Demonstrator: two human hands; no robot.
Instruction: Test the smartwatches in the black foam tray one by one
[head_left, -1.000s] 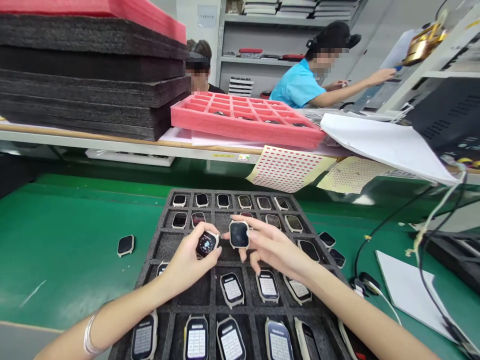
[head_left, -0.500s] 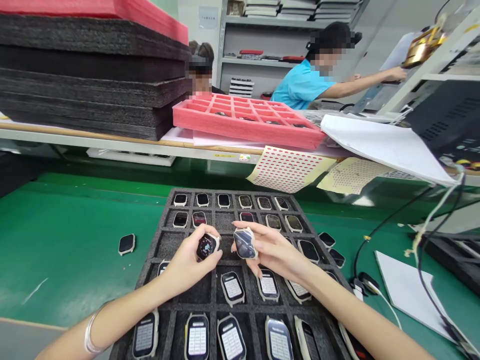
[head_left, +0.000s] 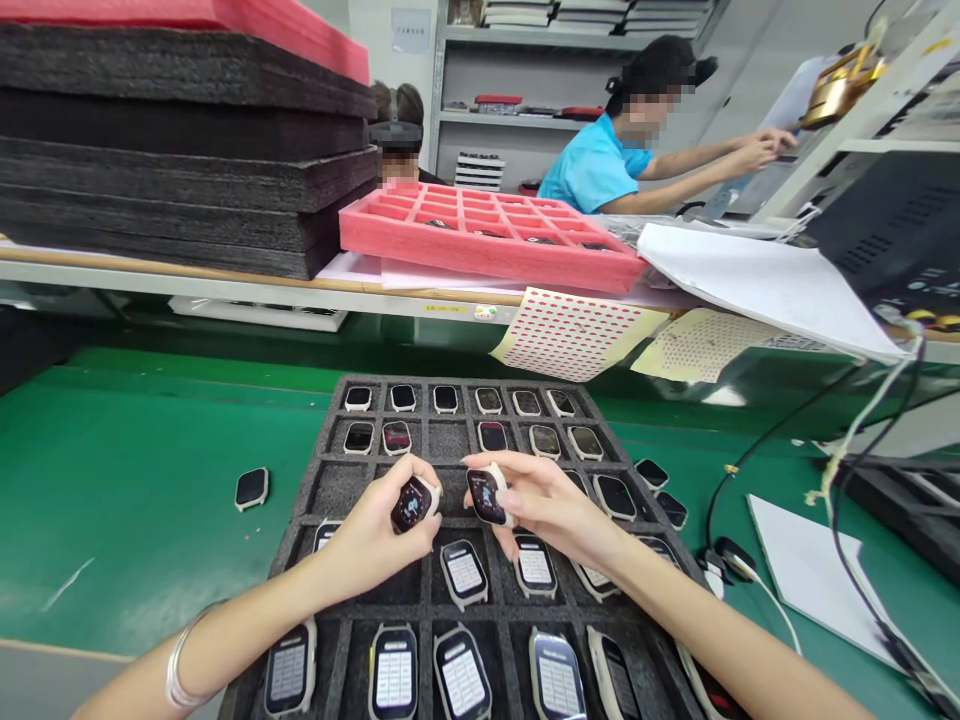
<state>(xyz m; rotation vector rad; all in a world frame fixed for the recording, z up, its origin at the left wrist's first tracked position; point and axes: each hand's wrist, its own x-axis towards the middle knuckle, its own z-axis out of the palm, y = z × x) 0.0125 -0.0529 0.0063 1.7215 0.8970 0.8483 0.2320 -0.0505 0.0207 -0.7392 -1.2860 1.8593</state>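
Note:
My left hand (head_left: 386, 520) is closed around a smartwatch (head_left: 413, 503) without a strap, its lit face turned up toward me. A second smartwatch (head_left: 487, 494) is gripped by its edges in my right hand (head_left: 551, 500), thumb on the near side, its screen lit too. Both are held over a black foam tray (head_left: 435, 440) with square compartments. Several more watch bodies lie in it; the far rows have dark screens, while the near rows, such as this watch (head_left: 463, 573), show white grid screens. My forearms hide part of the tray.
A lone watch (head_left: 252, 488) lies left on the green table (head_left: 150, 430); two more (head_left: 651, 474) sit right of the tray. Black foam stack (head_left: 187, 150) and red tray (head_left: 487, 255) stand on the shelf. Cables (head_left: 780, 430) hang right. A person in blue (head_left: 592, 165) works behind.
The right-hand watch has turned, so its glare is gone and its lit face shows. The left thumb has shifted slightly. Behind, the person in blue has brought both hands together.

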